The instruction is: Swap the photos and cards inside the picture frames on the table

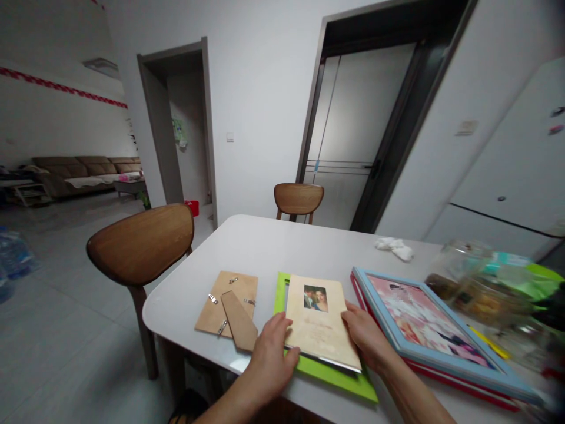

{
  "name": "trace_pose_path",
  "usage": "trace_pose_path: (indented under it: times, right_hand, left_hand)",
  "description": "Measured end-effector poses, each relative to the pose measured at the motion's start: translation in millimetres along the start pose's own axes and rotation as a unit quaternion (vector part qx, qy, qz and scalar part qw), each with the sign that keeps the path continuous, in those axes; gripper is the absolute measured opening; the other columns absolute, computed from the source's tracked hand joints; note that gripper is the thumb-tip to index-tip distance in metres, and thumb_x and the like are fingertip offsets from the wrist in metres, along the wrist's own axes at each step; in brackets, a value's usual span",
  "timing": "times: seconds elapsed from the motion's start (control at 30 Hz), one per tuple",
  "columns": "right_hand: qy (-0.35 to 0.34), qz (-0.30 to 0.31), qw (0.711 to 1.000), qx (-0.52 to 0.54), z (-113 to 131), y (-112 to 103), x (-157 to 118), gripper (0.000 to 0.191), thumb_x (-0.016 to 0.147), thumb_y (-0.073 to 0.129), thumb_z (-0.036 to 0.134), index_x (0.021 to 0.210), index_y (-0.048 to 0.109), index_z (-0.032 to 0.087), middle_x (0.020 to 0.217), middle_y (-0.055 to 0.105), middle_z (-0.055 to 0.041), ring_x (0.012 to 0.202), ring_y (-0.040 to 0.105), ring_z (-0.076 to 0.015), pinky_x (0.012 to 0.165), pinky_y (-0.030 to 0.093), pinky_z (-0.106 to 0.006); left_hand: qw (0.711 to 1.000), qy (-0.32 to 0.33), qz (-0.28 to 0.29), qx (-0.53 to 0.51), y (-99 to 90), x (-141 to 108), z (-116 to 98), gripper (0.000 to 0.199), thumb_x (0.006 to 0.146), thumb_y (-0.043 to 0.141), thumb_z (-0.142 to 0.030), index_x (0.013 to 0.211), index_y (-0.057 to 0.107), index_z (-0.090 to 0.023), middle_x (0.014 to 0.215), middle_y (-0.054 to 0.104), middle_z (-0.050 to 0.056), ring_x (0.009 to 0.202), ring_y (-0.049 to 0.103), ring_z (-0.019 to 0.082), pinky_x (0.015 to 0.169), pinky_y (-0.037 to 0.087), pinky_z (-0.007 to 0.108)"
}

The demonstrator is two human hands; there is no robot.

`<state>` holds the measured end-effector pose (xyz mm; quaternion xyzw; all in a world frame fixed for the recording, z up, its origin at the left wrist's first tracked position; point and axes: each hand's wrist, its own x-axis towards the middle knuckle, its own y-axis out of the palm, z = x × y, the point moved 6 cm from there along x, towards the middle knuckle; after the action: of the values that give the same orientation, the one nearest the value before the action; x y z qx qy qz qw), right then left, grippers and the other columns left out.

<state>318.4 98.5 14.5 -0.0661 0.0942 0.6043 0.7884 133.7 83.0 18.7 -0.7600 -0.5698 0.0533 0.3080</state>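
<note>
A cream-coloured photo card [320,335] with a small picture of two people printed on it lies over a bright green picture frame [353,381]. My left hand [274,353] grips the card's left edge, its thumb low by the near corner. On the opposite side, my right hand [364,331] has its fingers closed on the right edge. The card covers most of the frame's opening and sits slightly tilted over it. Left of the frame rests a brown backing board [209,318] with metal clips and a fold-out stand [238,321].
To the right, a light blue picture frame [375,294] is stacked on a red one [463,386]. Glass jars [470,259] and a green bag [529,282] crowd the table's right end. A crumpled white tissue [394,247] lies farther back. Wooden chairs [145,244] stand around the white table [273,241].
</note>
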Motion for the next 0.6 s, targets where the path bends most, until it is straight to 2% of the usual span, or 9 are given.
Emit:
trace_pose_path:
  times: [0.2,0.27,0.33,0.4,0.47,0.5,0.6]
  right_hand:
    - [-0.025,-0.019,0.994,-0.101,-2.7,2.3,8.9,0.05,0.063,0.032,0.015,0.11,0.047,0.01,0.078,0.067,-0.0086,0.069,0.062,-0.0189,0.056,0.046,-0.024]
    - [-0.052,-0.017,0.983,-0.178,0.4,2.3,11.7,0.047,0.065,0.03,0.016,0.107,0.05,0.01,0.082,0.066,-0.0097,0.074,0.062,-0.0189,0.06,0.045,-0.024]
    - [-0.093,-0.032,0.947,-0.307,7.5,1.1,12.6,0.043,0.067,0.03,0.018,0.101,0.054,0.01,0.089,0.065,-0.0119,0.08,0.06,-0.0197,0.065,0.044,-0.025]
    - [-0.122,-0.055,0.883,-0.45,14.8,0.1,11.5,0.04,0.07,0.029,0.021,0.094,0.057,0.008,0.092,0.063,-0.0155,0.083,0.058,-0.0224,0.069,0.043,-0.028]
    - [-0.116,-0.071,0.819,-0.557,17.9,-0.4,9.3,0.039,0.072,0.028,0.024,0.091,0.058,0.008,0.089,0.063,-0.0182,0.08,0.058,-0.0254,0.067,0.042,-0.032]
    - [-0.103,-0.075,0.797,-0.591,18.0,-0.6,7.9,0.039,0.073,0.028,0.026,0.09,0.058,0.008,0.086,0.063,-0.0186,0.078,0.059,-0.0265,0.065,0.042,-0.033]
    - [-0.077,-0.089,0.758,-0.641,17.1,0.4,3.0,0.037,0.075,0.03,0.029,0.088,0.059,0.01,0.083,0.063,-0.0182,0.074,0.059,-0.0274,0.059,0.041,-0.034]
  left_hand:
    - [0.994,0.035,0.04,0.097,8.4,-4.5,-6.2,0.045,0.067,0.05,-0.013,0.111,0.048,-0.004,0.125,0.04,0.018,0.118,0.033,0.025,0.1,0.025,0.039]
    - [0.993,0.033,0.049,0.104,8.2,-3.9,-6.4,0.044,0.068,0.05,-0.014,0.111,0.049,-0.006,0.126,0.04,0.016,0.119,0.032,0.025,0.101,0.024,0.04]
    - [0.993,0.028,0.053,0.103,7.7,-3.1,-6.5,0.044,0.068,0.05,-0.016,0.111,0.049,-0.008,0.127,0.039,0.015,0.119,0.032,0.025,0.101,0.024,0.041]
    - [0.993,0.028,0.054,0.099,7.5,-2.3,-7.4,0.043,0.069,0.05,-0.017,0.111,0.05,-0.009,0.127,0.04,0.015,0.119,0.032,0.026,0.1,0.024,0.042]
    - [0.993,0.03,0.056,0.095,8.1,-2.3,-8.7,0.042,0.069,0.05,-0.017,0.111,0.051,-0.008,0.126,0.04,0.016,0.119,0.032,0.027,0.1,0.024,0.042]
    - [0.994,0.029,0.058,0.093,8.5,-2.7,-9.2,0.043,0.069,0.05,-0.018,0.111,0.051,-0.008,0.126,0.04,0.016,0.119,0.031,0.027,0.1,0.024,0.043]
    - [0.995,0.028,0.057,0.082,6.1,-6.0,-10.5,0.046,0.068,0.051,-0.017,0.113,0.049,-0.01,0.127,0.039,0.015,0.119,0.032,0.027,0.1,0.025,0.043]
